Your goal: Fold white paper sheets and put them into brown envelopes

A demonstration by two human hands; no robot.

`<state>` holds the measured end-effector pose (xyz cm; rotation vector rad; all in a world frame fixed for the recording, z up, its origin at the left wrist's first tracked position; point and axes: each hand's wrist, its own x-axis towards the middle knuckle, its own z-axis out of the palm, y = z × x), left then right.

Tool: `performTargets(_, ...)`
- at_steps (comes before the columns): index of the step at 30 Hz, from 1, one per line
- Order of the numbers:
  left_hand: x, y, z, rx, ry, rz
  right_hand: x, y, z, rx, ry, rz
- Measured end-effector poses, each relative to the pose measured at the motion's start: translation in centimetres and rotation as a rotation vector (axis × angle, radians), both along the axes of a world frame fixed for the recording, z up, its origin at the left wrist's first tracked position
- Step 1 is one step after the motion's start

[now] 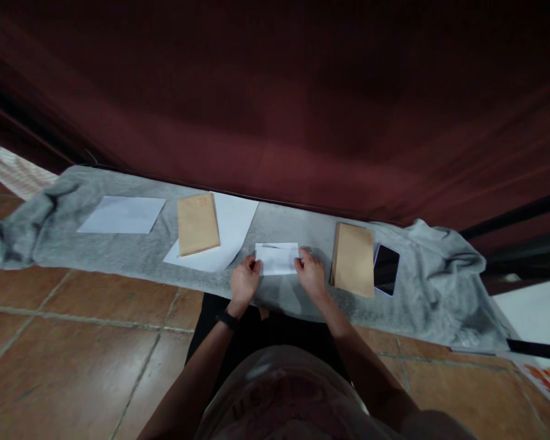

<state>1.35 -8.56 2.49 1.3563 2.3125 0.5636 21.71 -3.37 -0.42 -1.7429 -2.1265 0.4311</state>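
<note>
A folded sheet of white paper (278, 260) lies in front of me, over the grey cloth, with a dark slit showing along its far edge. My left hand (246, 278) pinches its left edge between thumb and fingers. At the opposite edge my right hand (310, 270) grips the paper in the same way. A stack of brown envelopes (354, 260) is just beyond my right hand. To the left of my left hand, another brown envelope stack (198, 225) rests on a large white sheet (238, 223).
The grey cloth (119, 253) covers a long narrow surface and is bunched at both ends. White paper (123, 214) lies at far left. A phone (386, 269) sits beside the right envelopes. A dark red curtain (275, 122) hangs behind; tiled floor (73, 354) is below.
</note>
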Motion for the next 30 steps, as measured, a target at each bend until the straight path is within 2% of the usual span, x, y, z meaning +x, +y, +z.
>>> performTargets(6, 0.1, 1.0, 0.7, -0.069, 0.039, 0.012, -0.2, 0.6, 0.3, -0.004, -0.058, -0.005)
performTargets(12, 0.0, 1.5, 0.5, -0.084, 0.042, 0.025, -0.6, 1.0, 0.5, -0.043, -0.092, -0.015)
performTargets(18, 0.1, 1.8, 0.6, -0.090, 0.054, 0.025, -0.7, 1.2, 0.3, 0.044, -0.070, -0.011)
performTargets(22, 0.3, 1.9, 0.6, -0.108, 0.075, 0.034, -0.7, 0.7, 0.4, 0.096, -0.042, 0.042)
performTargets(28, 0.2, 2.0, 0.2, -0.109, 0.101, 0.018, -1.4, -1.4, -0.3, 0.155, 0.106, 0.244)
performTargets(30, 0.2, 2.0, 0.1, -0.106, 0.107, 0.012, -1.7, -1.9, -0.7, 0.164, 0.116, 0.272)
